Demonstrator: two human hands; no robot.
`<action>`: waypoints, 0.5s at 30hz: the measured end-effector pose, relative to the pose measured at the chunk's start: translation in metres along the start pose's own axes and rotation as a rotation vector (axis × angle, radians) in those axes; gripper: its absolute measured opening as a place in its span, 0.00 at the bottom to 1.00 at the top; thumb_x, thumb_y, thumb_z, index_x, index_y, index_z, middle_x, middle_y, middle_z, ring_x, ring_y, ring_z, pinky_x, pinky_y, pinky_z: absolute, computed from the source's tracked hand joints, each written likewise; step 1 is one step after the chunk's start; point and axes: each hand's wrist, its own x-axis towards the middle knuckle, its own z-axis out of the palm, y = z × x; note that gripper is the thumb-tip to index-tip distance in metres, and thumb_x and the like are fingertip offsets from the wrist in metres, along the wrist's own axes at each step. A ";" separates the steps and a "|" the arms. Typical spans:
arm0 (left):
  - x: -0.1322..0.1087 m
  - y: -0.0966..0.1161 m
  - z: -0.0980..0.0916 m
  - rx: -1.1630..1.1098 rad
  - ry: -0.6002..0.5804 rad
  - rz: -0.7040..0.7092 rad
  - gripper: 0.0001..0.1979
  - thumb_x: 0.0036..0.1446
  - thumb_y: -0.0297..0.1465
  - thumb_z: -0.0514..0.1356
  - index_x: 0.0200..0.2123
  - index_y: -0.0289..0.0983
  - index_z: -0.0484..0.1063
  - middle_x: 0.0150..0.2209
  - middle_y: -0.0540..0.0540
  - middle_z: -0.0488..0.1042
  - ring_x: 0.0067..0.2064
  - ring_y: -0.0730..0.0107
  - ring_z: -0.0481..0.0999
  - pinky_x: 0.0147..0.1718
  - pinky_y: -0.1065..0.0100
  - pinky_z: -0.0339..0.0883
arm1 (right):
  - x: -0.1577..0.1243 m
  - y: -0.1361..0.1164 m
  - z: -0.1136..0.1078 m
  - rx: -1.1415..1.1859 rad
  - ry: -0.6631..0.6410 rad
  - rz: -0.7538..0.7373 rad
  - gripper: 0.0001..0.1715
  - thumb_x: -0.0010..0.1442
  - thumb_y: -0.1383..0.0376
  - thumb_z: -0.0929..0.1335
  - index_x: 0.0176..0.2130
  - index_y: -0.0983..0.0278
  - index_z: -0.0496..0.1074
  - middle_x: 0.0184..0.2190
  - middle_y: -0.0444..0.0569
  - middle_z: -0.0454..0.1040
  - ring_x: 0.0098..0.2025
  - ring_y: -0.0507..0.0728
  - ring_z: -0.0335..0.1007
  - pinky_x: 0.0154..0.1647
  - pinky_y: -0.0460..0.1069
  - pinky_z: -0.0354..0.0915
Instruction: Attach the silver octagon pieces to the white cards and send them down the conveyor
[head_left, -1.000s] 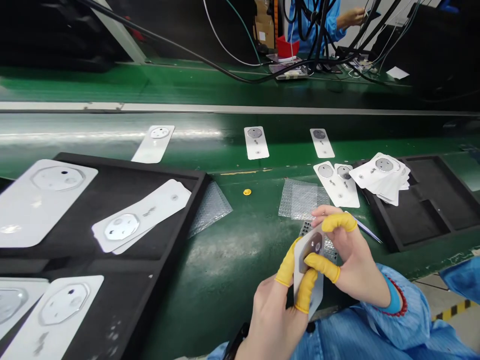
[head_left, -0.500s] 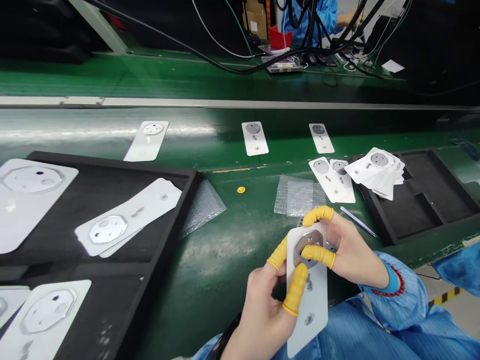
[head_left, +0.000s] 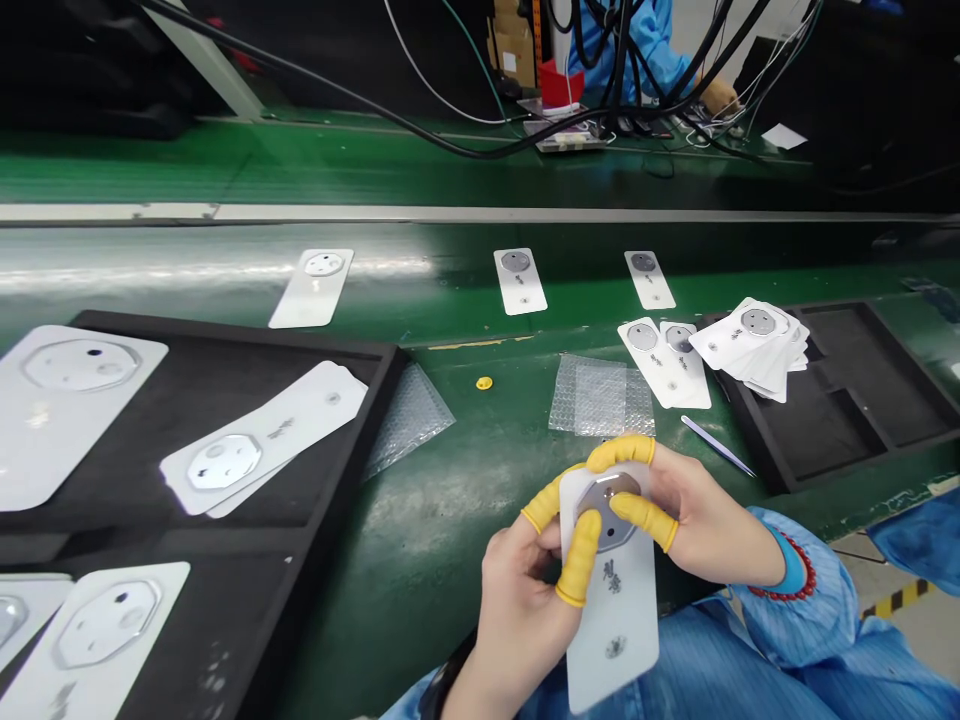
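Between my two hands is a white rectangular card-like panel (head_left: 613, 615) with rounded corners, a grey octagonal disc near its top and dark printed marks below. My left hand (head_left: 529, 590) grips its left edge, the yellow-cotted thumb pressing on the disc's lower left. My right hand (head_left: 686, 510) pinches the top right corner, its thumb across the disc and its index finger along the top edge. Yellow finger cots cover the thumbs and index fingers. Just beyond the panel lie clear bubble-wrap sheets (head_left: 600, 393).
More white panels lie on the green belt (head_left: 520, 282), in the black left tray (head_left: 300, 560) and stacked on the black right tray (head_left: 855, 365). Tweezers (head_left: 718, 445) and a loose yellow finger cot (head_left: 484, 383) rest on the bench. Black cables (head_left: 480, 150) hang across the back, where another person's blue sleeve shows.
Both hands have shifted slightly left and down with the panel, which is turned a little. Both thumbs have moved over the disc. On the belt, the panels appear slightly further right.
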 end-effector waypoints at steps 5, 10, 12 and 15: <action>0.001 0.000 0.001 -0.005 0.072 -0.020 0.14 0.47 0.34 0.70 0.39 0.37 0.81 0.18 0.51 0.76 0.19 0.69 0.74 0.19 0.74 0.67 | 0.004 0.006 0.005 0.001 0.026 -0.015 0.14 0.65 0.69 0.63 0.51 0.59 0.67 0.46 0.49 0.73 0.48 0.55 0.73 0.49 0.53 0.73; 0.015 -0.007 0.003 -0.126 -0.051 -0.318 0.26 0.53 0.45 0.66 0.51 0.35 0.74 0.25 0.45 0.81 0.22 0.65 0.78 0.19 0.70 0.71 | 0.010 0.032 -0.005 0.084 0.163 0.014 0.14 0.64 0.62 0.66 0.50 0.60 0.69 0.48 0.51 0.74 0.49 0.57 0.73 0.49 0.53 0.72; 0.020 -0.012 0.000 -0.158 0.013 -0.284 0.29 0.53 0.47 0.65 0.54 0.37 0.71 0.34 0.42 0.83 0.28 0.61 0.81 0.26 0.66 0.76 | 0.002 0.048 -0.032 0.036 0.353 0.010 0.18 0.60 0.57 0.70 0.49 0.60 0.71 0.46 0.51 0.75 0.46 0.58 0.75 0.47 0.53 0.72; 0.027 -0.023 -0.011 -0.163 0.122 -0.229 0.26 0.49 0.45 0.68 0.48 0.38 0.72 0.37 0.44 0.84 0.32 0.63 0.83 0.33 0.67 0.78 | -0.030 0.071 -0.097 -0.155 0.787 0.020 0.28 0.54 0.49 0.72 0.49 0.60 0.72 0.42 0.51 0.78 0.40 0.59 0.76 0.43 0.55 0.73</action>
